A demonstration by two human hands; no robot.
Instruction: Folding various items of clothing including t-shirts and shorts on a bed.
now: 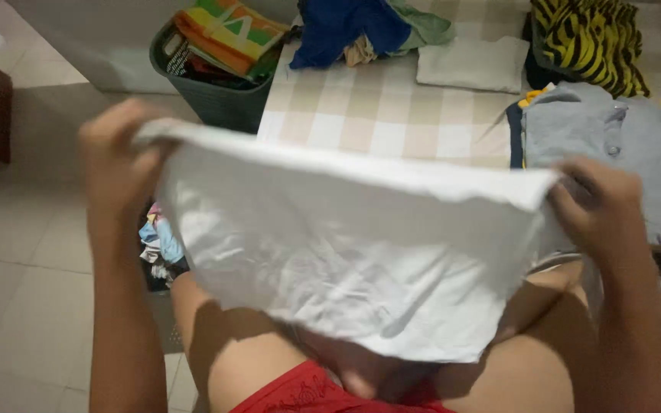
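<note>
- Holding a white cloth [346, 260] stretched between my two hands, raised in front of me; its top edge runs taut from grip to grip and the rest hangs down over my knees.
- Left hand [120, 164]: fingers closed on the cloth's upper left corner, pinching the hem.
- Right hand [594, 203]: fingers closed on the upper right corner, sitting a little lower than the left.
- Cloth state: spread open and wrinkled, bottom edge loose, no fold in it yet as far as I can tell.
- Beyond the cloth, past my grip: a checked beige sheet [380, 115] covering a flat surface.
- On that sheet, far from my hands: a folded pale cloth [472, 65], lying flat; a loose heap with a blue garment [338, 27]; a yellow-and-black striped piece [587, 38].
- Just behind my right hand: a grey garment [613, 145] laid out flat.
- Beyond my left hand: a dark laundry basket [216, 95] on the tiled floor, packed with colourful clothes.
- Below my left wrist: a small jumble of clothes [158, 245] on the floor.
- Progress, as I judge it: some pieces already lie flat or folded, while the basket and heaps look unsorted; this cloth is only opened out.
</note>
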